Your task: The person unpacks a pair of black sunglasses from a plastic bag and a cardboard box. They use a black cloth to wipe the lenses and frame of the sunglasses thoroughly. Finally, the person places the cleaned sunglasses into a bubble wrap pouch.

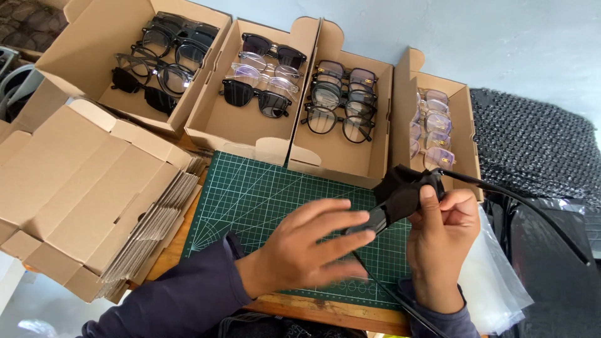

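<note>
We observed both hands working over a green cutting mat [250,194] on a wooden table. The right hand [441,241] was closed around a pair of black-framed glasses [375,219] wrapped partly in a black cloth [400,188], its thumb pressed against the cloth. The glasses sat above the mat's right portion, just in front of the boxes, with one dark temple arm [519,200] projecting out to the right. The left hand [307,247] lay open, fingers extended and spread, with the fingertips at the lower end of the frame; motion blur prevented us from telling whether they actually touched it.

Behind the mat we noted four open cardboard boxes in a row. The far-left box [81,62] held dark and grey frames. The second box [213,119] held a mix of black and clear frames. The third box [369,156] held black frames with clear lenses. The right-hand box [466,125] held pale, translucent frames.

To the left stood a stack of flat-folded cartons [94,194]. To the right lay clear plastic bags [501,281] and a sheet of black netted padding [538,144].
</note>
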